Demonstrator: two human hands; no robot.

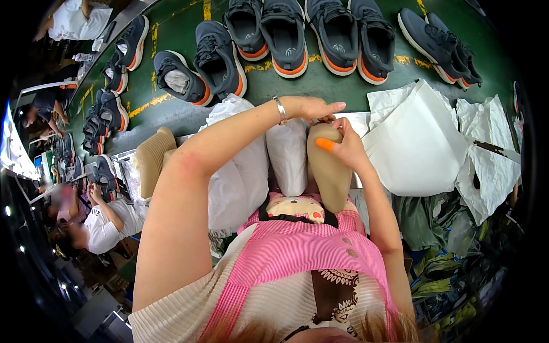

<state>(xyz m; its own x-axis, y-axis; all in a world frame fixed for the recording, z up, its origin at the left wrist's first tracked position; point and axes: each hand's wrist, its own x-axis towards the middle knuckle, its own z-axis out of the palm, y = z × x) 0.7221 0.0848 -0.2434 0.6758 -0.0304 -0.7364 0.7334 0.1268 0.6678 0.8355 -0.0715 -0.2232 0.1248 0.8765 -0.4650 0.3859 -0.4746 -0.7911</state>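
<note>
A smooth beige, sole-shaped piece, perhaps a shoe insert, stands upright in front of my apron. Around its top right edge my right hand is closed, the thumb in an orange finger cover lying against its face. My left hand reaches across to the same top end. Its fingers are bent in against the right fingertips and its thumb points right; whatever is between them is hidden. A white paper-wrapped bundle stands just left of the beige piece, under my left wrist.
Several dark grey sneakers with orange and white soles stand along the green conveyor. White paper sheets lie to the right, white plastic and stacked beige pieces to the left. A co-worker sits at far left.
</note>
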